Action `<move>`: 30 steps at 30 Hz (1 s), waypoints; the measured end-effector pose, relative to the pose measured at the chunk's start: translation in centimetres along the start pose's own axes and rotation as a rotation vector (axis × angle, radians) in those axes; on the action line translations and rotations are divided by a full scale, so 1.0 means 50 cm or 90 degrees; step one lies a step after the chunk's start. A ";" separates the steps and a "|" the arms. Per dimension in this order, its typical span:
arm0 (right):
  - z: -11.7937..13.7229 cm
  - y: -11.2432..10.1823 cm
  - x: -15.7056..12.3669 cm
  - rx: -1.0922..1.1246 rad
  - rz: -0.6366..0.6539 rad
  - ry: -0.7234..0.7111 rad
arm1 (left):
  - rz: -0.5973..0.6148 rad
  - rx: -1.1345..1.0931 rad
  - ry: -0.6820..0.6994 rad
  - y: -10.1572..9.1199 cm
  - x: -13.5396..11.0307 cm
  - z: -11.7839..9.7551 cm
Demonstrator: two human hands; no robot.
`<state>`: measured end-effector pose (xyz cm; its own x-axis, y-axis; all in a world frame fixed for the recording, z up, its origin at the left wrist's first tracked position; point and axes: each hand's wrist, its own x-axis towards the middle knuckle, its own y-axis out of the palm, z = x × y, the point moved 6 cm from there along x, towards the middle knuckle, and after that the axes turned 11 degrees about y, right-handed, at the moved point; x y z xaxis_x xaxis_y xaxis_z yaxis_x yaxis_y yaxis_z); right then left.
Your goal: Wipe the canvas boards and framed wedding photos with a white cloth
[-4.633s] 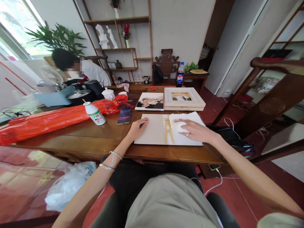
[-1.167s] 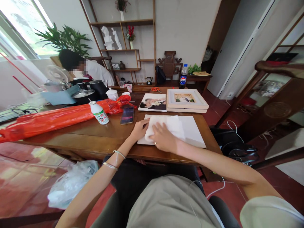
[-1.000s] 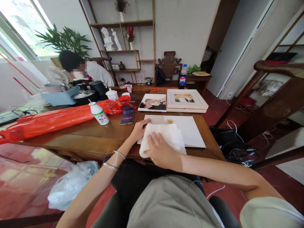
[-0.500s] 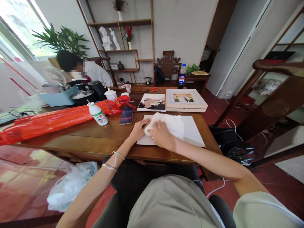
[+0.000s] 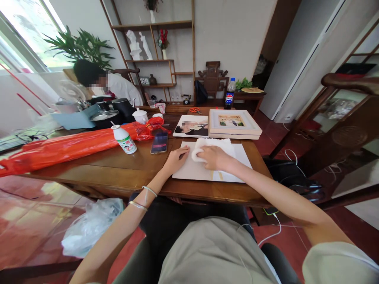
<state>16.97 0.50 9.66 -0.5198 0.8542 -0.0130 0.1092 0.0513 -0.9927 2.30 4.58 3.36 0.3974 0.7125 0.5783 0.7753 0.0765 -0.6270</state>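
I see the white cloth on the far part of the white board, its left end bunched under the right hand, whose fingers close over the fold. The left hand rests at the board's left edge, fingers curled; I can't tell whether they pinch it. Farther off lie a photo print and, right of it, a framed picture.

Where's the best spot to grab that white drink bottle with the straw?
Probably around the broad middle of the bottle, coming from the near side: it stands on its base, a thin straw pokes from its top, and the red bundle lies behind it.
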 end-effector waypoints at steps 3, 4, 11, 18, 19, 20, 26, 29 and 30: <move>-0.030 -0.002 0.072 0.013 -0.013 -0.008 | 0.000 0.006 0.000 -0.002 0.000 0.000; -0.029 -0.003 0.094 0.026 -0.023 -0.019 | -0.001 0.013 -0.001 -0.003 0.001 0.000; 0.021 -0.016 0.177 0.114 -0.059 -0.078 | 0.021 0.041 0.001 -0.007 0.006 -0.011; -0.058 -0.003 0.108 0.079 -0.011 -0.021 | -0.002 0.017 0.005 -0.004 0.002 -0.002; -0.082 0.002 0.088 0.075 -0.008 0.002 | -0.005 0.014 0.006 -0.003 0.001 0.001; -0.105 0.008 0.066 0.071 -0.010 0.021 | -0.007 0.012 0.008 -0.003 0.000 0.003; -0.222 0.046 -0.064 0.051 -0.050 0.133 | -0.015 0.001 0.011 -0.003 -0.001 0.003; -0.265 0.044 -0.107 0.050 -0.045 0.152 | -0.017 -0.006 0.005 -0.003 -0.002 0.002; -0.279 0.037 -0.118 0.048 -0.044 0.160 | -0.017 -0.008 0.002 -0.003 -0.002 0.002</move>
<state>32.07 2.79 9.58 -0.2957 0.9523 0.0757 0.0118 0.0829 -0.9965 2.09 4.58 3.33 0.3785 0.7077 0.5965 0.7913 0.0869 -0.6053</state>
